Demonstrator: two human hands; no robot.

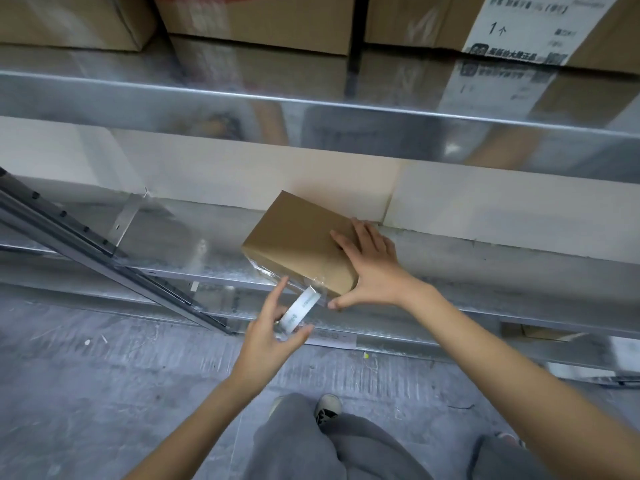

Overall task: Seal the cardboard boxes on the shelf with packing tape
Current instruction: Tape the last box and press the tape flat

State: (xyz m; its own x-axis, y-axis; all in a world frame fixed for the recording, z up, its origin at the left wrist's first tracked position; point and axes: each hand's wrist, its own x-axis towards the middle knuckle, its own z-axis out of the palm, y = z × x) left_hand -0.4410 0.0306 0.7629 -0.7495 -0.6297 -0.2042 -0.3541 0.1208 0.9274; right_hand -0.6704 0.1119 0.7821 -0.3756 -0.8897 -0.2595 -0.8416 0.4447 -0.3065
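A small brown cardboard box [298, 240] lies on the low metal shelf [194, 251], its near corner over the shelf's front edge. My right hand [367, 268] presses flat on the box's right side, fingers spread on top and thumb at the near corner. My left hand [273, 327] holds a roll of clear packing tape [296, 313] just below and in front of the box. A clear strip of tape [277, 271] runs from the roll onto the box's near face.
A grey slotted shelf upright [86, 237] slants across the left. An upper shelf beam [311, 109] hangs above the box, with larger cardboard boxes [263, 19] stacked on it. Behind the small box stands a pale wall [207, 174]. My legs and shoes [327, 407] are on the grey floor.
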